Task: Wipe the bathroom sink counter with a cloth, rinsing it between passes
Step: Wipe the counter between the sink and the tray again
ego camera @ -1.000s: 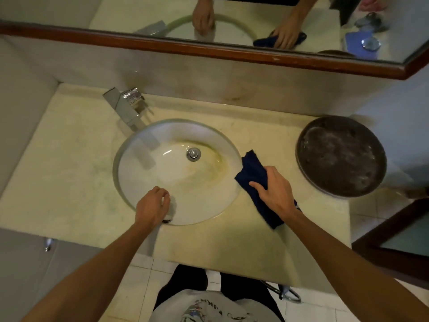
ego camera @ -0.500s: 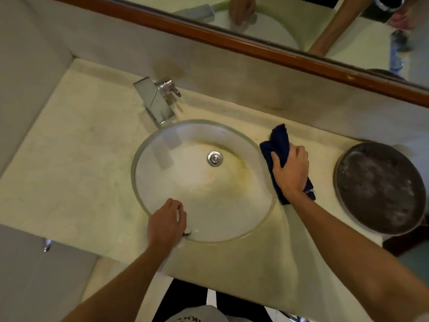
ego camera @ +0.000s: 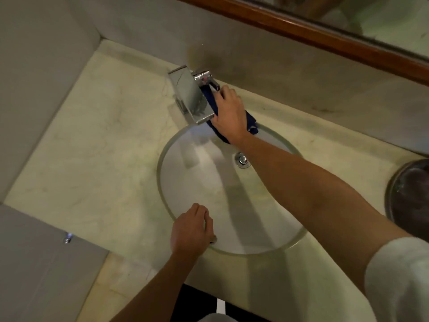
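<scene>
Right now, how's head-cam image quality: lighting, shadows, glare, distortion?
Head view: dim, warm-green cast and soft overall. The right hand pressing the blue cloth by the faucet casts its forearm's shadow across the basin. Glare on the faucet's chrome. Wide-angle bends the mirror frame. Left hand fairly sharp.

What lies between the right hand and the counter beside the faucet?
In the head view, the dark blue cloth lies under the right hand, pressed onto the counter at the sink's back rim, right beside the chrome faucet.
</scene>
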The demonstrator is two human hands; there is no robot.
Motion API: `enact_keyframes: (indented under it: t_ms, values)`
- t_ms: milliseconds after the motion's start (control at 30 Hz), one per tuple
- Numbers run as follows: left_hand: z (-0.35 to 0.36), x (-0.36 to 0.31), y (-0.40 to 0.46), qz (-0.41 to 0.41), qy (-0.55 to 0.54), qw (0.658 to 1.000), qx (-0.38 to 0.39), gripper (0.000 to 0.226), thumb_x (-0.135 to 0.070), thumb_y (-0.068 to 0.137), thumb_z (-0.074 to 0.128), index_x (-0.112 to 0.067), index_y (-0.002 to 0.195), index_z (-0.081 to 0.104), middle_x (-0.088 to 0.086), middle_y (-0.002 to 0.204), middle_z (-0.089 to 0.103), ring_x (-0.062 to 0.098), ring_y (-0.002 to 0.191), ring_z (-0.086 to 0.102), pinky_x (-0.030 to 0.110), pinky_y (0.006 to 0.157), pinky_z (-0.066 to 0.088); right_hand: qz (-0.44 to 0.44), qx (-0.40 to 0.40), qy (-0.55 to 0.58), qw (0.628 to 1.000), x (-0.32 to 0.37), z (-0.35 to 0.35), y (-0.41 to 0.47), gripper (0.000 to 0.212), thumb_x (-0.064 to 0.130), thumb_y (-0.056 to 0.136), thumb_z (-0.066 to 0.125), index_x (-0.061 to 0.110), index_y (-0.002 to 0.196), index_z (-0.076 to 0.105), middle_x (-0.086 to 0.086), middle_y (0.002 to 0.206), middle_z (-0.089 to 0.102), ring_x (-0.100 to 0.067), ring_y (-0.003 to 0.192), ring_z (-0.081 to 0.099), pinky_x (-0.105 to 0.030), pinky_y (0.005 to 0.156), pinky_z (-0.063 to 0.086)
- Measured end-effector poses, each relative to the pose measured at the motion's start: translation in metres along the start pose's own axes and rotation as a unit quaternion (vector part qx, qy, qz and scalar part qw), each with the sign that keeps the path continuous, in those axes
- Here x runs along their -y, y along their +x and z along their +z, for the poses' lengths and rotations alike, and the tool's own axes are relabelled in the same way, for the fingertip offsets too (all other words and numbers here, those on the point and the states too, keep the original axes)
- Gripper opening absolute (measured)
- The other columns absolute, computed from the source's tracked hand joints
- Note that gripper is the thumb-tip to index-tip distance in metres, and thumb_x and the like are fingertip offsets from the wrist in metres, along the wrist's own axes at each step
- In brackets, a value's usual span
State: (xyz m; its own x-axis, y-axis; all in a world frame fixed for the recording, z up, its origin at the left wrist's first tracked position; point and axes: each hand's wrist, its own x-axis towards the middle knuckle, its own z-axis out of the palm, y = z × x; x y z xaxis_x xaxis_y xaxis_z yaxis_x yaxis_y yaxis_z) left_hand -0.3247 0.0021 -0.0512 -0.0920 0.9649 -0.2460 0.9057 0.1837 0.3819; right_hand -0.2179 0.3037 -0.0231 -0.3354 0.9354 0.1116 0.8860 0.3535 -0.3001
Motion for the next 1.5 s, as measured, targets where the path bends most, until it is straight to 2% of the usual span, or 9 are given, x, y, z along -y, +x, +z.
enact_keyframes:
  t_ms: [233, 400, 567, 767, 867, 1000, 1100, 1300, 1500]
  values:
    - [0.000, 0.002, 0.001, 0.013, 0.016, 1.000, -0.022, 0.032, -0.037, 0.096, 0.037, -0.020, 0.086, 0.062, -0.003, 0.084, 0.061, 0.022, 0.058, 0.059, 0.035, 0.054, 0.049, 0.037, -0.025, 0.018, 0.999, -0.065, -0.016, -0.038, 0.045, 0.048, 0.100, 0.053, 0.009, 0.121, 0.061, -0.015, 0.112, 0.058, -0.033, 0.100, 0.056, -0.043, 0.083, 0.046]
    - [0.001, -0.001, 0.001, 0.010, 0.009, 0.999, -0.045, 0.031, -0.037, 0.093, 0.038, -0.019, 0.083, 0.061, -0.001, 0.084, 0.062, 0.029, 0.060, 0.063, 0.036, 0.055, 0.049, 0.070, -0.019, 0.042, 0.996, -0.149, -0.053, -0.116, 0.044, 0.048, 0.098, 0.058, 0.009, 0.119, 0.059, -0.015, 0.111, 0.054, -0.032, 0.100, 0.055, -0.041, 0.077, 0.049]
    - [-0.001, -0.003, -0.002, 0.009, -0.008, 0.998, -0.063, 0.025, -0.033, 0.094, 0.044, -0.018, 0.083, 0.061, -0.002, 0.083, 0.062, 0.025, 0.059, 0.061, 0.034, 0.056, 0.047, 0.149, -0.035, 0.078, 0.985, -0.163, -0.069, -0.219, 0.037, 0.038, 0.098, 0.063, 0.011, 0.124, 0.057, -0.011, 0.112, 0.049, -0.026, 0.100, 0.053, -0.042, 0.077, 0.051]
    - [-0.004, -0.007, -0.006, 0.020, -0.027, 0.997, -0.066, 0.021, -0.027, 0.097, 0.047, -0.016, 0.085, 0.062, 0.000, 0.084, 0.061, 0.027, 0.061, 0.061, 0.040, 0.057, 0.051, 0.266, -0.055, 0.052, 0.961, -0.092, -0.056, -0.330, 0.036, 0.040, 0.097, 0.065, 0.009, 0.115, 0.059, -0.010, 0.107, 0.053, -0.027, 0.098, 0.050, -0.044, 0.080, 0.050]
    - [-0.011, -0.012, -0.005, 0.012, -0.131, 0.990, -0.051, 0.011, -0.021, 0.097, 0.053, -0.019, 0.091, 0.063, -0.004, 0.091, 0.062, 0.018, 0.074, 0.061, 0.035, 0.069, 0.051, 0.288, -0.050, 0.055, 0.955, -0.024, -0.044, -0.360, 0.035, 0.040, 0.097, 0.064, 0.008, 0.111, 0.061, -0.009, 0.104, 0.056, -0.028, 0.095, 0.052, -0.045, 0.081, 0.049]
    - [-0.031, -0.001, 0.000, 0.029, -0.286, 0.953, -0.094, 0.016, -0.007, 0.097, 0.052, -0.011, 0.102, 0.066, -0.001, 0.103, 0.063, 0.013, 0.087, 0.058, 0.027, 0.076, 0.049, 0.290, -0.056, 0.088, 0.951, 0.071, -0.022, -0.377, 0.039, 0.042, 0.097, 0.057, 0.008, 0.116, 0.059, -0.008, 0.105, 0.056, -0.027, 0.095, 0.052, -0.039, 0.079, 0.047]
    - [-0.051, 0.013, 0.003, 0.008, -0.321, 0.935, -0.150, 0.019, -0.008, 0.098, 0.048, -0.010, 0.102, 0.067, -0.001, 0.105, 0.062, 0.011, 0.086, 0.057, 0.028, 0.076, 0.050, 0.244, -0.040, 0.102, 0.963, 0.117, -0.006, -0.368, 0.037, 0.040, 0.097, 0.055, 0.009, 0.118, 0.059, -0.008, 0.105, 0.057, -0.027, 0.092, 0.051, -0.037, 0.076, 0.042]
    - [-0.081, 0.053, 0.014, -0.056, -0.336, 0.897, -0.281, 0.021, -0.020, 0.096, 0.046, -0.010, 0.103, 0.064, 0.003, 0.108, 0.061, 0.018, 0.087, 0.058, 0.036, 0.074, 0.053, 0.047, 0.015, 0.067, 0.996, 0.178, 0.024, -0.305, 0.035, 0.038, 0.096, 0.065, 0.011, 0.118, 0.061, -0.009, 0.103, 0.058, -0.028, 0.087, 0.051, -0.039, 0.070, 0.043]
    - [-0.077, 0.081, 0.014, -0.130, -0.328, 0.852, -0.387, 0.020, -0.011, 0.094, 0.047, -0.004, 0.109, 0.057, 0.010, 0.109, 0.055, 0.027, 0.094, 0.056, 0.049, 0.082, 0.050, 0.046, 0.001, 0.099, 0.994, 0.204, 0.046, -0.187, 0.034, 0.041, 0.097, 0.063, 0.014, 0.117, 0.061, -0.007, 0.102, 0.055, -0.027, 0.089, 0.051, -0.039, 0.073, 0.044]
